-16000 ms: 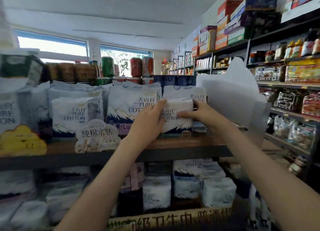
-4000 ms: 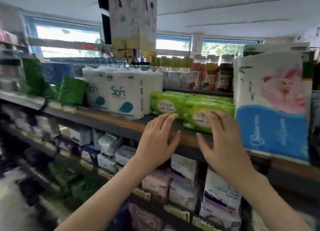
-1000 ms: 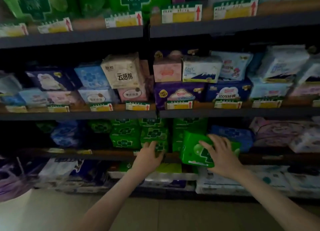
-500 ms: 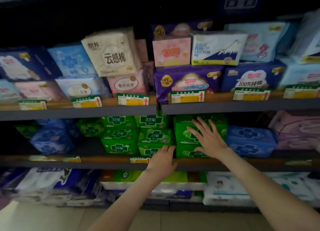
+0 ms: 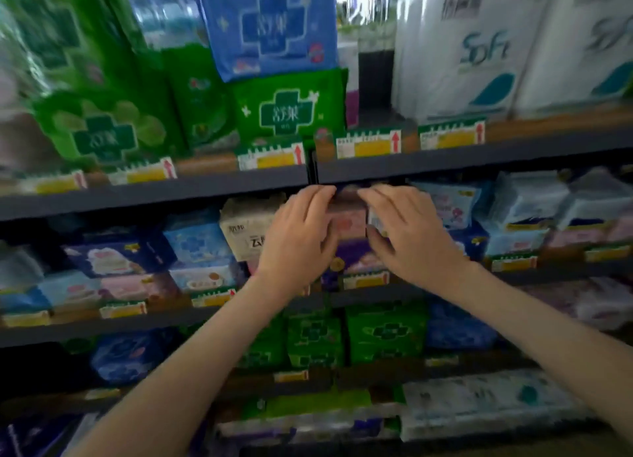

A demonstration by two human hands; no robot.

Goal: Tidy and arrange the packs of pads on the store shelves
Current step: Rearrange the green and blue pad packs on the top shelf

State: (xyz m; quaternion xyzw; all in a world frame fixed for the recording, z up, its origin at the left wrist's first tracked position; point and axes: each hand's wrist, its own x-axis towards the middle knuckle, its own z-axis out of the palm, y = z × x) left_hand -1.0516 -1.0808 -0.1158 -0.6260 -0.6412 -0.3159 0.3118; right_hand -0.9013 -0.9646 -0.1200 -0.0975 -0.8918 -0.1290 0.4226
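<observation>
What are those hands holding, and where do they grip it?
The left hand grips a pink pack by its left side, fingers over its top. The right hand curls where that pack meets a white pack; blur hides which it holds.

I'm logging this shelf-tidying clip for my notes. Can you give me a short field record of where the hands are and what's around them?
shelf in work: middle shelf
left hand: fingers curled over the pink pack, at its left side
right hand: at the pink pack's right edge; grip too blurred to tell
under pink pack: purple pack
left neighbour: cream pack
shelf above: blue pack stacked on green pack; white paper rolls to the right
</observation>
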